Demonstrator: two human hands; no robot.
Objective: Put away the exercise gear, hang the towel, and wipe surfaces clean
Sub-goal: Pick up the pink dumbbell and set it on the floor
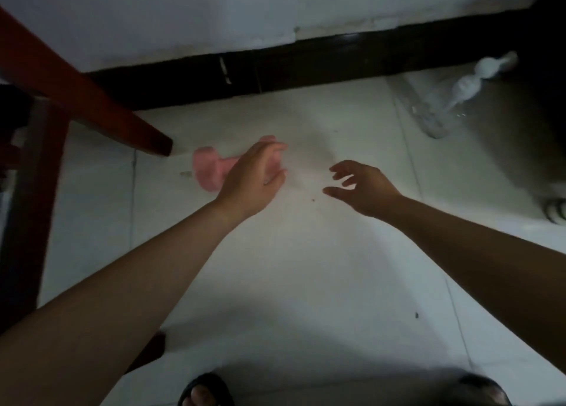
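A pink dumbbell (208, 170) lies on the white tiled floor near the foot of a chair leg. My left hand (254, 173) hovers over its right end with the fingers relaxed and spread, hiding that end; I cannot tell if it touches the dumbbell. Further right, my right hand (361, 188) is held above bare floor, its fingers apart and loosely bent, holding nothing.
A red-brown wooden chair leg (92, 99) slants in from the upper left. A clear plastic pump bottle (453, 99) stands at the upper right by the dark skirting board (306, 65). My sandalled feet (205, 390) show at the bottom edge.
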